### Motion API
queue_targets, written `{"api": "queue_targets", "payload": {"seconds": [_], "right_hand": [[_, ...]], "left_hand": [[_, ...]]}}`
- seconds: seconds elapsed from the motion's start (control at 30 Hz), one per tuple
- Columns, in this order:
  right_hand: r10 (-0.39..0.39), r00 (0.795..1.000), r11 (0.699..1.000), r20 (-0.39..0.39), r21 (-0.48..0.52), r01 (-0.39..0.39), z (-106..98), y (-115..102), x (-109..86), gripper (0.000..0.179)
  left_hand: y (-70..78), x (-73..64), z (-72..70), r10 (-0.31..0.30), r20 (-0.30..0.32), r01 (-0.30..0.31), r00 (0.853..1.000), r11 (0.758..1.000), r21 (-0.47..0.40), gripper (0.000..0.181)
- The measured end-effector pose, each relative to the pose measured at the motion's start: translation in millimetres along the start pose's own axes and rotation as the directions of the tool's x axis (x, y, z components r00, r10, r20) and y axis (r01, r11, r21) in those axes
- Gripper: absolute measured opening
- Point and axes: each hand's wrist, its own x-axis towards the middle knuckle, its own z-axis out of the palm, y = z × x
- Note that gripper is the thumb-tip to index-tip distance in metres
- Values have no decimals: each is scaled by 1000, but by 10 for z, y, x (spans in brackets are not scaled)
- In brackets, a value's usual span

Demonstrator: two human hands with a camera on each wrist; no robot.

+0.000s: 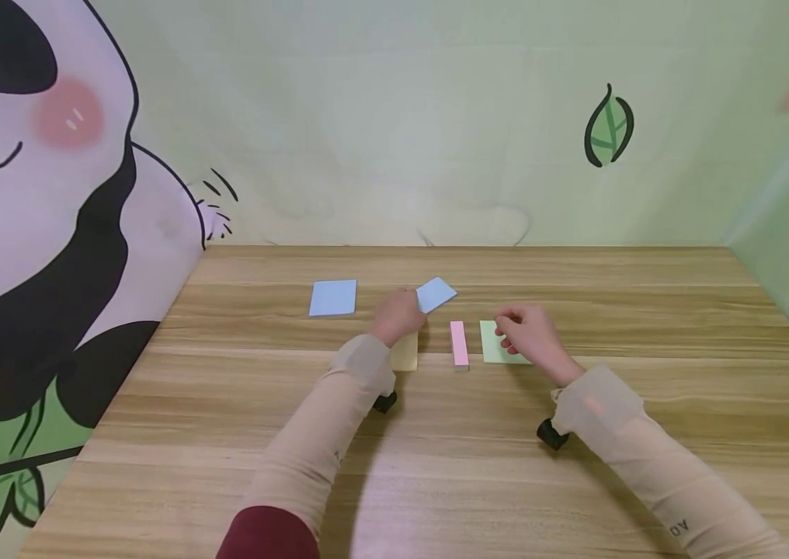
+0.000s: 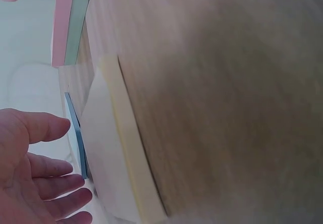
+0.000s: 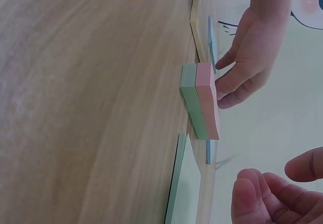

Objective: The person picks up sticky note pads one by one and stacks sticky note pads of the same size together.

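The tabletop (image 1: 646, 326) extends to the right of the pads and toward the near side; its rear edge, at the wall (image 1: 366, 116), lies beyond them. The angled blue pad (image 1: 436, 294) is thin and flat, beside the left hand (image 1: 397, 314), right of the square blue pad (image 1: 333, 298) and behind the yellow pad (image 1: 405, 353). A pink strip (image 1: 459, 341) sits on a green strip (image 3: 189, 76). Left fingers: spread, thumb apart; contact with blue cannot be determined. Right hand (image 1: 530, 334): loosely curled, thumb separated, holding nothing, above the green pad (image 1: 495, 349).
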Motion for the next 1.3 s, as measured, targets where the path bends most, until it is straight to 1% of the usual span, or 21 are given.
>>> {"api": "queue_targets", "payload": {"seconds": [0.1,0.17,0.3,0.43,0.47,0.57,0.67,0.7,0.83,0.97,1.07,1.17,1.3], "right_hand": [[2,1000,1000,5,3,-2,-2,2,2,29],[6,1000,1000,6,-2,-6,-6,-2,2,30],[15,1000,1000,6,-19,-15,-13,-10,6,32],[25,1000,999,9,-28,-25,-15,-14,13,32],[29,1000,999,10,-30,-29,-15,-16,17,32],[47,999,998,16,-34,-47,-20,-25,34,32],[57,998,998,22,-30,-56,-33,-45,63,32],[63,998,998,25,-22,-63,-37,-56,73,32],[69,997,998,28,-2,-69,-57,-104,137,32],[79,996,995,44,58,-81,-63,-176,217,32],[102,993,982,65,151,-111,-55,-225,287,32],[121,987,961,102,236,-142,-42,-253,367,34],[154,975,914,160,352,-203,-13,-277,456,39]], "left_hand": [[-13,-7,-3,24,-15,-23,1000,999,38,26],[-17,-11,-10,38,-18,-37,999,998,48,23],[-27,4,-17,46,-2,-46,999,998,45,20],[-51,55,9,52,21,-52,998,998,24,19],[-100,123,82,80,-3,-80,997,997,13,17],[-117,143,101,107,-6,-107,994,994,31,12],[-118,113,88,132,-13,-132,991,990,42,12],[-74,42,16,117,9,-117,993,992,49,13],[-64,-23,-16,139,-7,-139,990,989,45,16],[-65,-49,-21,149,-12,-149,989,988,32,18],[-66,-57,-20,140,-8,-140,990,990,13,19],[-63,-66,-21,129,-12,-128,992,992,5,17],[-56,-75,-21,128,-20,-128,992,992,23,10]]}}
